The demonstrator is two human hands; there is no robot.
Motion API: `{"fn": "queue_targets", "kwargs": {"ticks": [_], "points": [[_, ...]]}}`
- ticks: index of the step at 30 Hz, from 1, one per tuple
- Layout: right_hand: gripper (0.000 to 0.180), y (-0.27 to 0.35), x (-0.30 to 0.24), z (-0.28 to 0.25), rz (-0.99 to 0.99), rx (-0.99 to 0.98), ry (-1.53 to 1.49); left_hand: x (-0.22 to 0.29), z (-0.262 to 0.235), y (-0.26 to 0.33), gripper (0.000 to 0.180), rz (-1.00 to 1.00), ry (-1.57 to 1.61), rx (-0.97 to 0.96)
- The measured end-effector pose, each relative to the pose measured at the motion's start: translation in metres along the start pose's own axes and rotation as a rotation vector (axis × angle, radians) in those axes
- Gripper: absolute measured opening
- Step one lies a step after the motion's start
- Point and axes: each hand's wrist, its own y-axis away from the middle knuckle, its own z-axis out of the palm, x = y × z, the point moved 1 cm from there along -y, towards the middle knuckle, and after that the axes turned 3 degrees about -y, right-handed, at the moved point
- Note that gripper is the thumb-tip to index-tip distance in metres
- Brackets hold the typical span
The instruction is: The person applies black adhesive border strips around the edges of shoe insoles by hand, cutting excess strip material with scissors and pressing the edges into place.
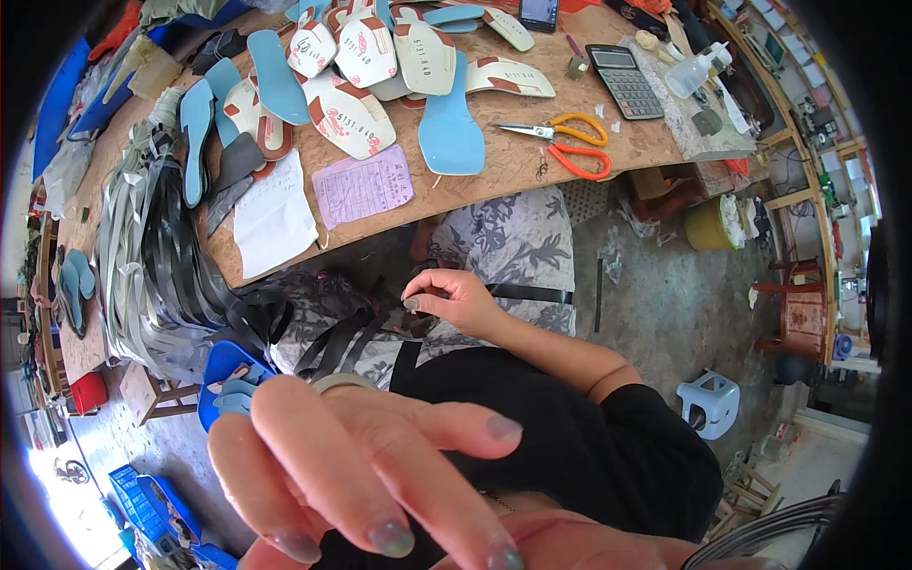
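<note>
Strap in hand: a thin black strap lies across the person's patterned lap, below the near edge of the worktop; one end runs under the right hand, the other reaches out to the right.
Right hand: the right hand rests on the lap, fingers curled in and pinched together on the strap end; what else they may hold is too small to tell.
Left hand: the left hand is raised very close to the camera, fingers spread and loose, holding nothing that shows; it covers much of the lower view.
Loose straps: more black straps fan over the lap just left of the right hand and trail toward a large pile of grey and black strips at the worktop's left end.
Risk, tangle: I judge the pinched strap could catch in the fanned ones, since they lie touching or nearly so.
Risk, slip: the hold is a fingertip pinch only, so the strap may well slide off the lap to the floor.
Risk, blocked view: the raised left hand hides part of the lap.
Worktop: blue insoles, white and brown soles, orange-handled scissors, a calculator, a pink slip and white paper near the edge; the paper overhangs and could drop.
</note>
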Motion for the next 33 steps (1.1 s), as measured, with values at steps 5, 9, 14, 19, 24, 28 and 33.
{"fn": "queue_targets", "kwargs": {"ticks": [5, 9, 14, 19, 24, 28, 33], "points": [[0.015, -0.001, 0.002, 0.0, -0.051, 0.038, -0.01, -0.017, 0.006, -0.01, 0.023, -0.068, 0.073, 0.121], [0.014, 0.001, 0.002, 0.005, 0.015, 0.003, -0.151, -0.042, 0.016, -0.018, 0.032, -0.168, 0.286, 0.137], [0.016, -0.003, 0.01, 0.0, -0.005, 0.026, -0.006, -0.072, 0.033, -0.013, 0.092, 0.003, 0.595, 0.182], [0.019, -0.001, 0.016, -0.004, -0.125, -0.013, 0.048, -0.078, 0.026, -0.014, 0.097, 0.027, 0.611, 0.146], [0.024, 0.002, 0.019, -0.001, -0.144, 0.069, 0.036, -0.073, 0.023, -0.018, 0.097, -0.001, 0.629, 0.147], [0.031, 0.0, 0.013, 0.001, -0.019, -0.042, -0.012, -0.065, 0.025, -0.016, 0.096, 0.001, 0.56, 0.153], [0.027, 0.0, 0.014, 0.003, -0.242, 0.077, 0.181, -0.063, 0.017, -0.019, 0.095, 0.014, 0.506, 0.056]]}}
